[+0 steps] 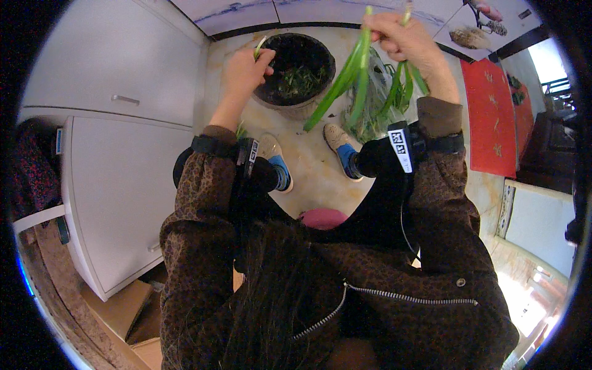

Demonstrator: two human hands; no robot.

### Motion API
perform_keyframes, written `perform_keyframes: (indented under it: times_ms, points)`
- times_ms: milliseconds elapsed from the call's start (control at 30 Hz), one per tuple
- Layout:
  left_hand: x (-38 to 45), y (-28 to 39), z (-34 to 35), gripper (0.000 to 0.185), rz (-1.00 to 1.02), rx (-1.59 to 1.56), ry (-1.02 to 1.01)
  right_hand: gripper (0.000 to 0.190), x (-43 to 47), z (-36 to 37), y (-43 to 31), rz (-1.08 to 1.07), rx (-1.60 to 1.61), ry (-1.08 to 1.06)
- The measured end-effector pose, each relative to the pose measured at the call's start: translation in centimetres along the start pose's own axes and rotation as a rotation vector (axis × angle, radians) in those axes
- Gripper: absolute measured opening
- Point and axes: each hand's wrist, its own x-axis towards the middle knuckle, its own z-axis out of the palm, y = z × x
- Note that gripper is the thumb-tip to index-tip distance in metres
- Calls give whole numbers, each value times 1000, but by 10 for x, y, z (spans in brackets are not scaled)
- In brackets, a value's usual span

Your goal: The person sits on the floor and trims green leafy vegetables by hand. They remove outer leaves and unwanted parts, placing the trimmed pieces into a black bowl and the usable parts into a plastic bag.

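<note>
My right hand (402, 39) grips long flat green stalks (363, 60) that look like garlic greens. Their pale ends point up and the leaves droop on both sides of the hand. Pinched in my left hand (247, 69) is a thin pale-green piece of stalk (260, 47), beside the left rim of a round dark bucket (291, 110). Green scraps (298, 79) lie inside that bucket. Below my right hand, a clear plastic bag (370, 99) with more greens rests on the floor, partly hidden by the hanging leaves.
White cabinets (115, 152) stand on the left, and patterned cabinet fronts (319, 11) run along the far side. To the right lies a red mat (489, 120). My slippered feet (342, 148) are on the marbled floor (310, 162). A pink rounded thing (323, 218) shows between my legs.
</note>
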Motion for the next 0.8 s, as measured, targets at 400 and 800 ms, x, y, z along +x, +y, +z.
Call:
perform_keyframes:
  times_ms: [400, 800]
  points:
    - [-14, 30, -12, 35, -78, -579, -243, 34, 2, 40, 2, -7, -162, -270]
    - [-49, 80, 0, 42, -33, -1044, -665, 26, 17, 59, 32, -28, -171, -212]
